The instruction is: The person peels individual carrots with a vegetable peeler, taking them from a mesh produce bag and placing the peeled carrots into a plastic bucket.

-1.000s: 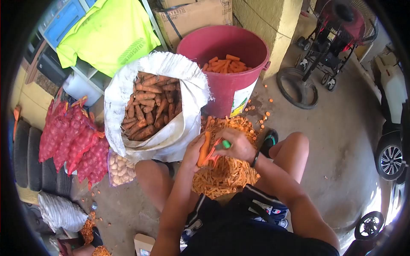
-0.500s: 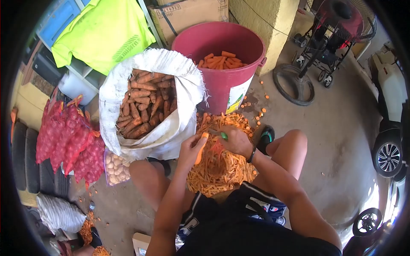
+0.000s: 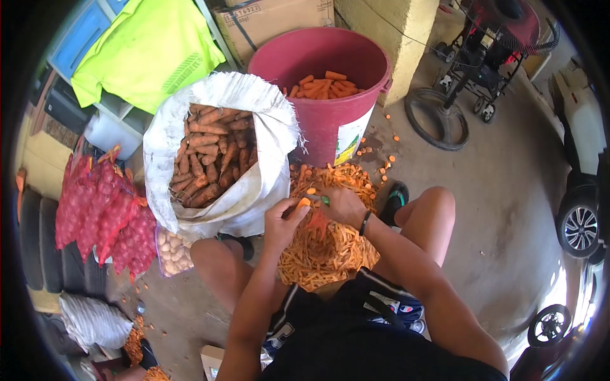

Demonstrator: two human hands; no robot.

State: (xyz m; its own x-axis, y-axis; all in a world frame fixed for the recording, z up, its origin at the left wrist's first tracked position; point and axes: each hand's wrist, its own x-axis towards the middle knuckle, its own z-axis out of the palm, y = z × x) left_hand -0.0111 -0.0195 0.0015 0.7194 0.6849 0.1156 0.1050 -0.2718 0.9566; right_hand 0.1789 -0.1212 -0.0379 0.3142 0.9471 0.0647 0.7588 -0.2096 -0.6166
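Orange carrot point(image 3: 304, 202), one, clamped in the fingers of the left hand point(image 3: 281, 223), visible end uppermost, long axis mostly hidden; just beside it, the right hand point(image 3: 345, 207), fingers closed on a green-handled tool point(image 3: 325, 200), above heaped peelings point(image 3: 330, 257).

Carrot point(image 3: 304, 202), in left hand point(image 3: 283, 223): all but one end concealed by the fingers.
Green-handled tool point(image 3: 325, 200), in right hand point(image 3: 347, 208): handle largely covered by the grip; working end too small to identify.
Red-orange object point(image 3: 319, 221), on peelings point(image 3: 327, 254): outline blurred, kind undeterminable.
Maroon bucket point(image 3: 318, 130): near wall hides the lower part of its carrots; label point(image 3: 351, 136) print illegible.
Cardboard box point(image 3: 283, 25), pedestal fan point(image 3: 508, 28): cropped at top edge.
Second person's leg point(image 3: 131, 373): cropped at bottom edge.
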